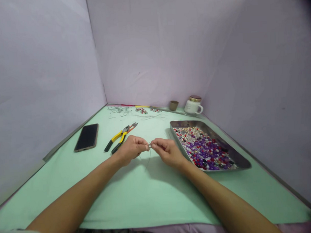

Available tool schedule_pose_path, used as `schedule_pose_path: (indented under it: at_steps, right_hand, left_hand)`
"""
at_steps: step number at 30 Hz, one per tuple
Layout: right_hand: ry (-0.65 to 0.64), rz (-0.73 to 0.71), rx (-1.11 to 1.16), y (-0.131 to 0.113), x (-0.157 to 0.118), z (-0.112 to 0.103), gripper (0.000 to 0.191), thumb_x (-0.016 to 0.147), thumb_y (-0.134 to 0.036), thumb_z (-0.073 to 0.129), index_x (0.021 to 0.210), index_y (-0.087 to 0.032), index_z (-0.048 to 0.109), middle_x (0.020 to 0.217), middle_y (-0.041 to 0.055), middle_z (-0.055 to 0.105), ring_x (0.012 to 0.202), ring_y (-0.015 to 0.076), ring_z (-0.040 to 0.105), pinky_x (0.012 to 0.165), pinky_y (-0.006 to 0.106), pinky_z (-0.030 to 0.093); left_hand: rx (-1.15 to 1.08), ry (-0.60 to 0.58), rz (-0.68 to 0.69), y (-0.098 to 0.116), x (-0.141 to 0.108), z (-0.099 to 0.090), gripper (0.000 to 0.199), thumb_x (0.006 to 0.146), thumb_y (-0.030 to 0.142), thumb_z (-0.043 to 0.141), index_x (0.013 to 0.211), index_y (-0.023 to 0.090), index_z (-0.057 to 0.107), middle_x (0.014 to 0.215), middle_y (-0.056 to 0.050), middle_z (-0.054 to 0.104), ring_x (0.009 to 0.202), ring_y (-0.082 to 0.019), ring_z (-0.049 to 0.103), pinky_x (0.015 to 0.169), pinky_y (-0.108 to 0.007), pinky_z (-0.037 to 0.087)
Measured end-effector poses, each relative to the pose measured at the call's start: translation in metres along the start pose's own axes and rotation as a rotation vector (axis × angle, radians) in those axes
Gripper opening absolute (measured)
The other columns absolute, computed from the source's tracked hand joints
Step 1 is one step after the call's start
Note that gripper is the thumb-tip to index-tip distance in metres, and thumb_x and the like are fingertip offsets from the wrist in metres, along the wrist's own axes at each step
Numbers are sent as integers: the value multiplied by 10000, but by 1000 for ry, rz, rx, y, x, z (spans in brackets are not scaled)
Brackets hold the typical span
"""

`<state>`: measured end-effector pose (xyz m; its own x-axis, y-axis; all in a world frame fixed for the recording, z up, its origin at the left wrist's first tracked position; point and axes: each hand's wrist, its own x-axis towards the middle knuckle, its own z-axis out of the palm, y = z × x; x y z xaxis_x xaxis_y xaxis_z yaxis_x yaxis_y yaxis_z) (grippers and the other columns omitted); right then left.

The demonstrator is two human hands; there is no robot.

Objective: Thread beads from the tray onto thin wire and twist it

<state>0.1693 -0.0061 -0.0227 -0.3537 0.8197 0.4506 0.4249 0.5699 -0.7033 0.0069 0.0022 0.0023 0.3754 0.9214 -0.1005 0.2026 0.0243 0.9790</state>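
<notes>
My left hand [132,148] and my right hand [168,151] meet over the middle of the table, fingertips nearly touching. Between them is a small pale bead [150,145], pinched from both sides. A thin wire [150,159] hangs down from the bead, its end curving toward me. Just behind my left hand lie pliers [121,135] with yellow and black handles, the jaws pointing away to the right. To the right of my right hand stands a metal tray [238,157] of mixed purple, red, white, gold and black beads [205,148].
A phone [86,137] lies at the left. Wire scraps [118,110] and small beaded clusters [141,111] rest along the back. A brown cup [173,105] and a white lidded mug [193,105] stand at the back right. Pale walls [152,54] close in three sides.
</notes>
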Motion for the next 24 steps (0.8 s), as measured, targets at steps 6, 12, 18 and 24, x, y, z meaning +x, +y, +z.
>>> schedule_pose_path:
  at_steps: [6, 12, 18, 24]
  right_hand:
    - [55, 59, 48, 0, -1, 7, 219, 784, -291, 422, 707, -165, 584, 501, -24, 428, 457, 89, 342, 459, 209, 292]
    - [65, -40, -65, -3, -3, 5, 213, 790, -275, 419, 744, -175, 601, 524, -17, 460, 461, 89, 338, 478, 216, 299]
    - [61, 27, -89, 4, 3, 3, 222, 802, -305, 418, 793, -182, 603, 546, -11, 486, 484, 101, 399, 488, 219, 321]
    - [267, -124, 37, -43, -10, -11, 214, 820, -269, 408, 906, -226, 599, 854, 57, 534, 836, 171, 495, 749, 312, 387]
  left_hand:
    - [69, 20, 59, -1, 0, 0, 90, 580, 208, 538, 557, 123, 553, 373, 83, 302, 371, -30, 208, 380, -201, 127]
    - [-102, -22, -43, -2, 1, -2, 82, 584, 215, 538, 556, 141, 520, 348, 97, 238, 341, -24, 136, 359, -202, 77]
    - [-170, -37, -116, -4, 5, -5, 80, 585, 219, 550, 578, 147, 518, 359, 100, 223, 332, -19, 119, 345, -192, 65]
    - [-139, 85, -108, -6, 9, -6, 111, 577, 214, 572, 553, 151, 483, 372, 93, 262, 336, -22, 140, 345, -196, 69]
